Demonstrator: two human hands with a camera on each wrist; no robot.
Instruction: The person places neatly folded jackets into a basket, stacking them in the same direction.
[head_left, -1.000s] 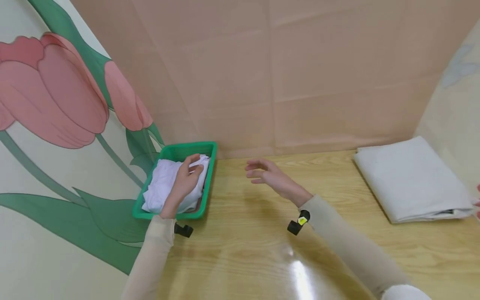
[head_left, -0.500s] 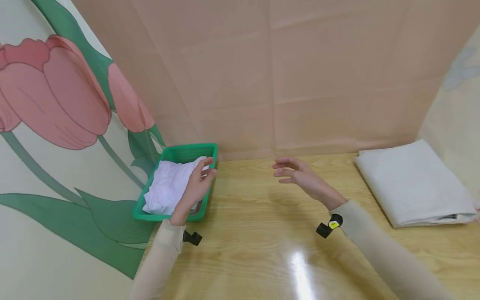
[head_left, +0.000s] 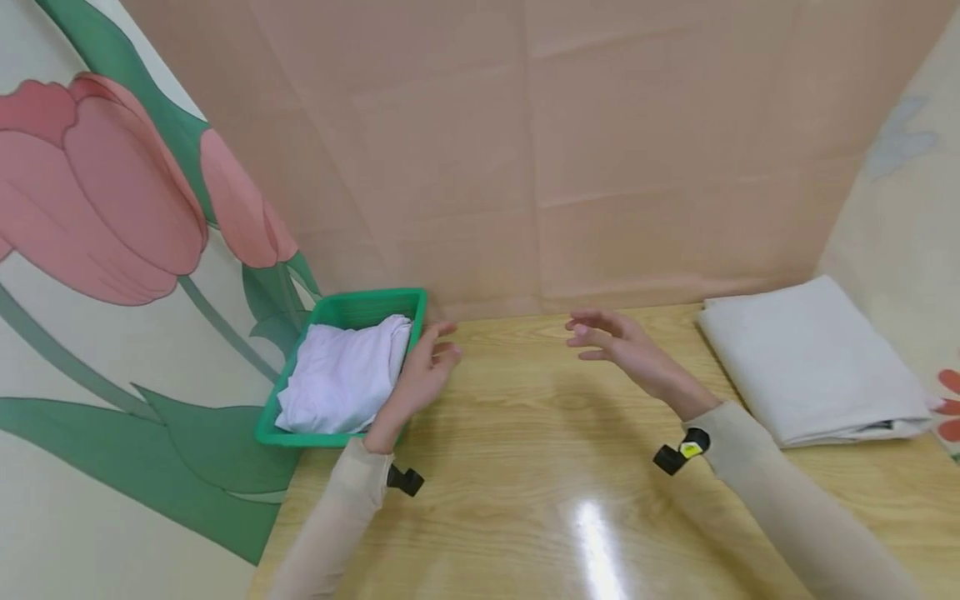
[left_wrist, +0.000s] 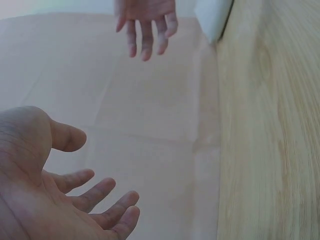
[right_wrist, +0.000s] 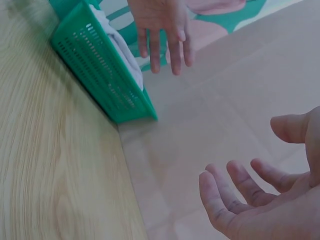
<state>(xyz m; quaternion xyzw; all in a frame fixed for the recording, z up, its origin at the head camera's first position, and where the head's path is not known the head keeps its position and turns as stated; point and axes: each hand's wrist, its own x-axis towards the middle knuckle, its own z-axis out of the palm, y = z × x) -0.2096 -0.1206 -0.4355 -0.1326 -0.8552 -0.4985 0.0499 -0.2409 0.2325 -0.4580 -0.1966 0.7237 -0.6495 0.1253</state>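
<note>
My left hand (head_left: 424, 372) hovers by the right rim of a green plastic basket (head_left: 267, 421), fingers loosely bent and holding nothing. White folded cloth (head_left: 345, 375) lies inside that basket. Over the middle of the table my right hand (head_left: 628, 354) hangs in the air, its fingers apart and relaxed, with nothing in them. Both palms face each other across a gap. In the left wrist view the left hand (left_wrist: 75, 190) shows a bare palm. The right wrist view likewise has the right hand (right_wrist: 270, 185) bare, with the basket (right_wrist: 100, 70) and its slotted side beyond.
A folded thick off-white cloth (head_left: 817, 362) lies at the right of the wood-grain table (head_left: 510, 500). Behind the table hangs a pinkish-beige sheet (head_left: 525, 167). A wall with painted tulips (head_left: 135, 192) borders the left side.
Both hands have shifted right. The left has gone from above the cloth in the basket to beside the rim, and the right is farther from the basket. Neither has picked anything up.
</note>
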